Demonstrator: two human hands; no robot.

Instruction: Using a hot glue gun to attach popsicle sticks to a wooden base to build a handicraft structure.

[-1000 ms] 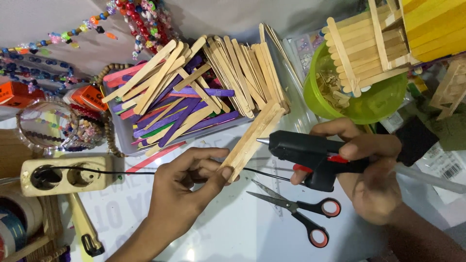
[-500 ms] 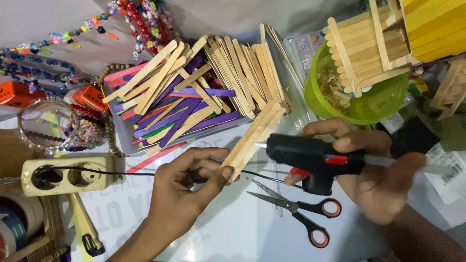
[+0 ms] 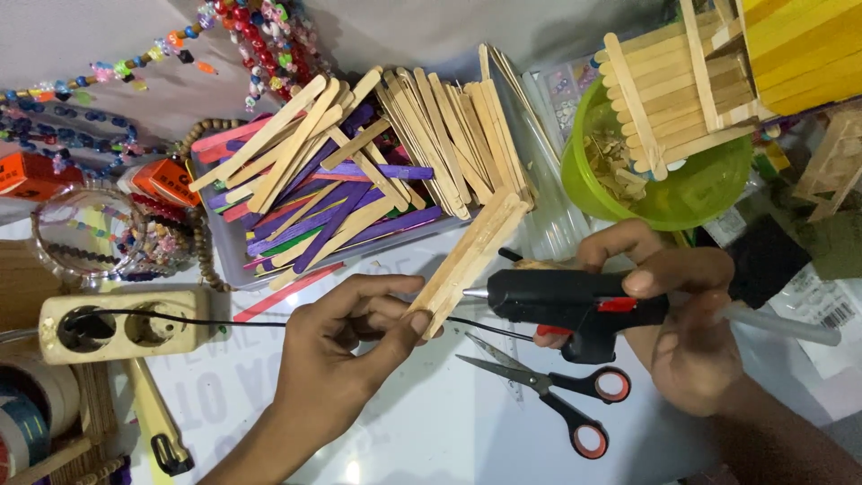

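Scissors (image 3: pixel 548 391) with red and black handles lie nearest on the white counter (image 3: pixel 431 431), blades parted a little, just below both hands. The left hand (image 3: pixel 346 359) has its grip closed around the lower end of a small panel of plain wooden sticks (image 3: pixel 471 260), thumb on one face and fingers on the other, the panel slanting up and away to the right. The right hand (image 3: pixel 682 323) is wrapped around a black glue gun (image 3: pixel 575 301) with a red trigger, forefinger lying along its top; the metal nozzle points left and sits just beside the edge of the stick panel, near the left thumb. A thin black cord (image 3: pixel 224 321) runs from the left across the counter, passing under the left hand. At the left edge sits a cream double socket block (image 3: pixel 121 328), with tape rolls (image 3: pixel 27 422) below it. Farther back, a clear tray (image 3: pixel 346 193) is heaped with plain, purple and pink craft sticks. To the right of it a green bowl (image 3: pixel 682 193) carries a partly built stick frame (image 3: pixel 673 85), and strings of coloured beads (image 3: pixel 260 36) lie along the far edge
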